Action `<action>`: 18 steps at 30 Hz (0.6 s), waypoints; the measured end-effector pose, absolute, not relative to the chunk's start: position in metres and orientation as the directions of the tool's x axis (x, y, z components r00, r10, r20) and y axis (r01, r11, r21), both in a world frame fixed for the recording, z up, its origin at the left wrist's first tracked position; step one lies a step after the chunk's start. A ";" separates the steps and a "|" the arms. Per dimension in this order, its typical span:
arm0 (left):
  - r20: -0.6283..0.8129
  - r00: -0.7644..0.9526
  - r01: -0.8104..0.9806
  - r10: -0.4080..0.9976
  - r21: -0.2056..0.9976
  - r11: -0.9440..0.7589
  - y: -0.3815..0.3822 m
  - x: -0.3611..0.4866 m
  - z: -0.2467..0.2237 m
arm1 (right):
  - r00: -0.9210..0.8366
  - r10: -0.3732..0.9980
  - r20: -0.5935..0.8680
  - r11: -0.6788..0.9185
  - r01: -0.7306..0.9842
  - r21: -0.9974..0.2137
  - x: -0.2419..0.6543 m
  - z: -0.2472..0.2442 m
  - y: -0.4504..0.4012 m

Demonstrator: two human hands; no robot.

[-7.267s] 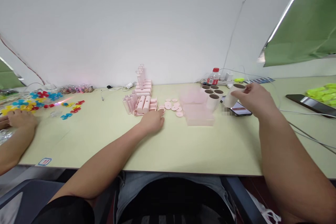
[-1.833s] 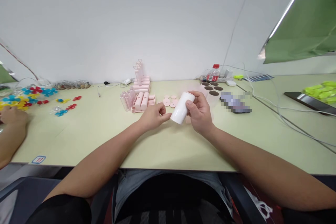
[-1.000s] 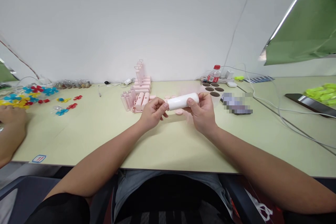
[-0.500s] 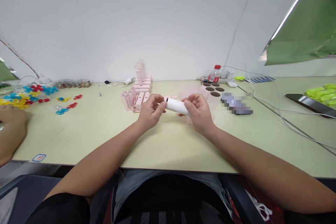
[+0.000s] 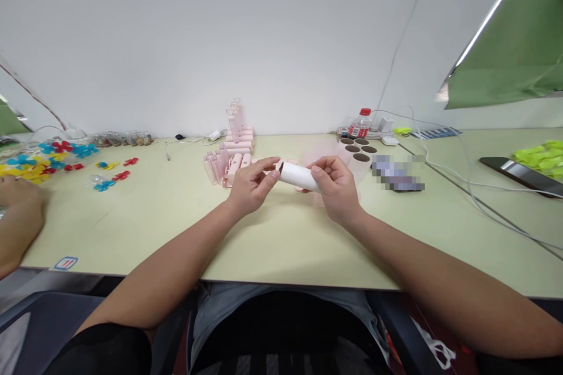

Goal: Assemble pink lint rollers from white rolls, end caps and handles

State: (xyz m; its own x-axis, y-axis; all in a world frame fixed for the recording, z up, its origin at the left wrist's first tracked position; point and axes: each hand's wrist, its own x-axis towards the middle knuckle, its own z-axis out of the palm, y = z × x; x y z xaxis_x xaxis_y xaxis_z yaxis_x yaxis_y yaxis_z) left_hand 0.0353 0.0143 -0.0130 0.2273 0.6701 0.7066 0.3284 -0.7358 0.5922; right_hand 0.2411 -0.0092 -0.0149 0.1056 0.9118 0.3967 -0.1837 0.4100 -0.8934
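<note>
A white roll is held sideways above the table, its dark hollow end turned to the left. My right hand wraps round its right end, thumb on top. At the left end, my left hand pinches the rim between thumb and fingers. Behind my left hand stand pink cylinders and clear pink tubes. Several upright rolls with brown ends are beyond my right hand, beside a pale pink, see-through sheet or bag partly hidden by that hand.
A red-capped bottle, a blurred phone-like object and white cables are at the right. Colourful plastic flowers lie at the left, near another person's arm. A dark tray holds yellow-green pieces.
The fingers of my left hand have straightened a little over the roll's open end. The roll and my right hand have barely shifted.
</note>
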 end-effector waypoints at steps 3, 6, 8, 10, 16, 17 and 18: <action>0.703 0.255 0.348 0.664 0.574 -0.742 0.016 0.035 -0.013 | 0.090 0.913 0.398 0.407 -0.164 -0.898 0.242 -0.016 -0.008; 0.685 0.279 0.371 0.673 0.570 -0.733 0.017 0.035 -0.014 | 0.077 0.915 0.397 0.404 -0.145 -0.903 0.242 -0.016 -0.007; 0.683 0.289 0.380 0.671 0.561 -0.735 0.017 0.035 -0.014 | 0.077 0.915 0.395 0.402 -0.139 -0.905 0.242 -0.016 -0.007; 0.687 0.293 0.383 0.665 0.553 -0.740 0.017 0.035 -0.014 | 0.073 0.916 0.394 0.401 -0.135 -0.906 0.242 -0.016 -0.007; 0.670 0.296 0.392 0.681 0.565 -0.726 0.016 0.035 -0.013 | 0.056 0.924 0.377 0.381 -0.135 -0.914 0.242 -0.017 -0.007; 0.665 0.296 0.391 0.685 0.570 -0.723 0.016 0.034 -0.013 | 0.056 0.926 0.374 0.378 -0.137 -0.916 0.242 -0.017 -0.007; 0.660 0.298 0.390 0.690 0.576 -0.719 0.016 0.034 -0.013 | 0.057 0.926 0.372 0.376 -0.138 -0.916 0.242 -0.017 -0.007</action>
State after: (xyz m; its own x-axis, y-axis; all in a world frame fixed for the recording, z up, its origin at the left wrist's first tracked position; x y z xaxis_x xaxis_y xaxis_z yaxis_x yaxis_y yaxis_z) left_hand 0.0344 0.0162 -0.0134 0.2978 0.6900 0.6598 0.3897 -0.7188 0.5758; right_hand 0.2420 -0.0072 -0.0174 0.0571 0.9265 0.3720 -0.1377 0.3764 -0.9162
